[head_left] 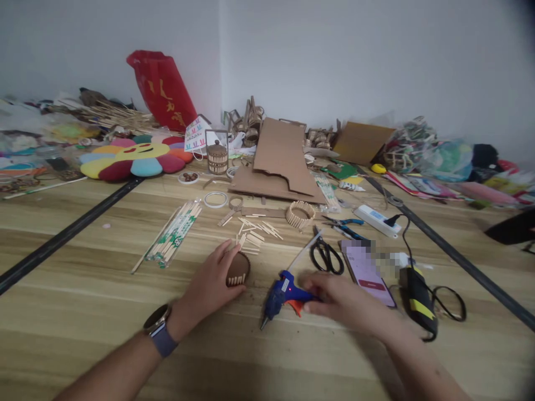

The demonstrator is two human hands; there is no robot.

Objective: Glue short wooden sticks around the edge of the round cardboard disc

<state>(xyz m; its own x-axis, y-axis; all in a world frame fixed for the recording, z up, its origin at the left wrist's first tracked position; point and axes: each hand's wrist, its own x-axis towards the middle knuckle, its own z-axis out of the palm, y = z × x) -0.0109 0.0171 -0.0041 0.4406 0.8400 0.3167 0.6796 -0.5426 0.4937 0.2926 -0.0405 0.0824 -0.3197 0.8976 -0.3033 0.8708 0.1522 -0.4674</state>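
Note:
My left hand [213, 284], a watch on its wrist, curls round the left side of a small round brown disc [239, 268]. Short wooden sticks stand in a row along the disc's near edge. Fingers and thumb hide part of its rim. To the right, my right hand [328, 298] closes on the handle of a blue hot glue gun [279, 294] with an orange trigger. The gun's nozzle points down and left, close to the tabletop, and a glue stick [301, 253] sticks out of its back. A small red light glows on its body.
Cut stick pieces [253, 236] lie behind the disc, near a stick ring [301, 214]. Black scissors [326, 256], pliers [345, 225], a phone [368, 273] and a corded black tool [419, 303] sit to the right. Bundled sticks [175, 234] lie left; cardboard [280, 156] stands behind.

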